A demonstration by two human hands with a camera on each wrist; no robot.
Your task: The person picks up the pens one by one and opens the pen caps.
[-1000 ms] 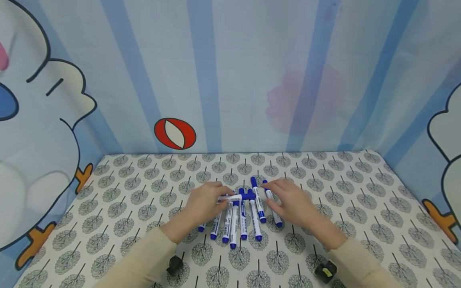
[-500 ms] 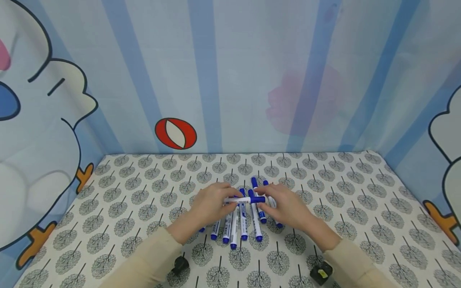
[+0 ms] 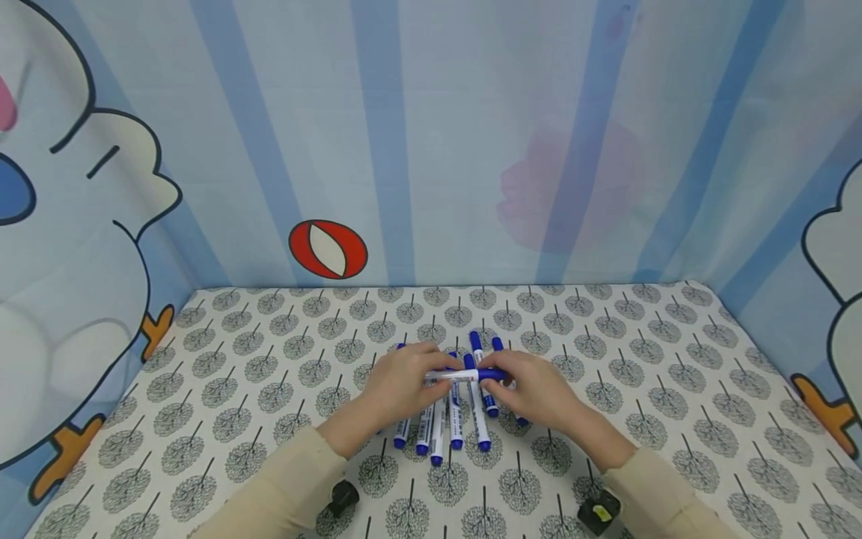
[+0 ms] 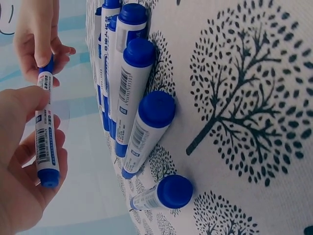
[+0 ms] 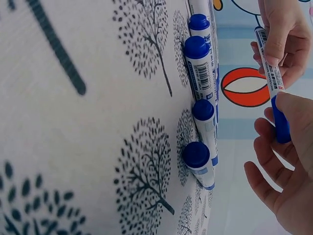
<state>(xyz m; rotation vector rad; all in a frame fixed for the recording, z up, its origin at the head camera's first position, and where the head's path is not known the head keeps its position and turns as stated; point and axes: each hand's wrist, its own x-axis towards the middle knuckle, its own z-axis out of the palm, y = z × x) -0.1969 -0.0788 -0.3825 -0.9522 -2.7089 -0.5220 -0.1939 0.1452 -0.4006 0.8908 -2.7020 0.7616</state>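
A white marker with a blue cap is held level between both hands, above a group of similar markers. My left hand grips its white barrel; in the left wrist view the thumb lies along the barrel and the blue end sticks out below. My right hand pinches the blue cap, which the right wrist view shows between thumb and fingers. The cap is on the barrel. Beneath the hands, several blue-capped markers lie roughly side by side on the cloth, partly hidden by the hands.
The table is covered by a white cloth printed with grey trees. Behind it hangs a striped blue curtain with cartoon figures and a red ball print. A small black device sits by the right wrist, another by the left.
My left hand has carried the marker to the right, off the pile. My right hand has come left from beside the rightmost marker and taken hold of the cap.
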